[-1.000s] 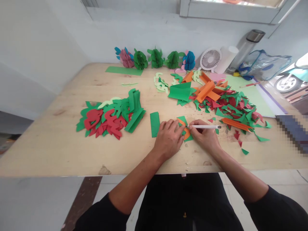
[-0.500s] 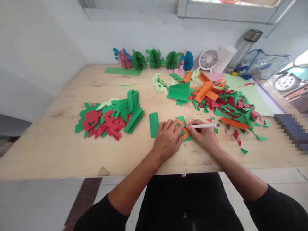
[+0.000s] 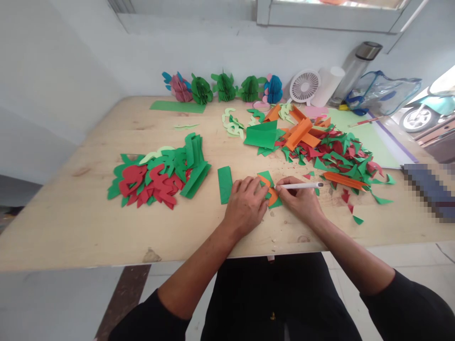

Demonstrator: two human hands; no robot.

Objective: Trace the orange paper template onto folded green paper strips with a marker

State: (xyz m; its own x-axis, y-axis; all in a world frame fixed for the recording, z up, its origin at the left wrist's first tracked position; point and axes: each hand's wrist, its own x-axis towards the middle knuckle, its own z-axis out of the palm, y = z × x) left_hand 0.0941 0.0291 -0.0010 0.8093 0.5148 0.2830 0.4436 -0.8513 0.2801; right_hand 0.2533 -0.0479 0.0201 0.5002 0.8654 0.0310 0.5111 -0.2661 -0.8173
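My left hand (image 3: pixel 246 204) lies flat with its fingers stretched over a curved orange paper cutout (image 3: pixel 273 196), pressing it onto a piece of green paper (image 3: pixel 266 175). Its fingertips cover part of both. In my right hand (image 3: pixel 302 202) a white pen (image 3: pixel 304 185) is gripped between thumb and fingers, slanting low over the table. The pen's tip is by the cutout's edge, partly hidden by my fingers. Just left of my left hand is a folded green paper strip (image 3: pixel 224 184).
To the left lies a pile of red cutouts (image 3: pixel 163 184) and green cutouts (image 3: pixel 170 161). Paper scraps (image 3: pixel 341 158) are heaped on the right, beside folded orange paper (image 3: pixel 298 134). Paper honeycomb figures (image 3: pixel 225 87), a small fan (image 3: pixel 304 86) and a bottle (image 3: pixel 357 71) stand along the wall.
The view has shifted slightly, so the things on the table appear a little further left. Both hands keep nearly the same pose around the orange cutout.
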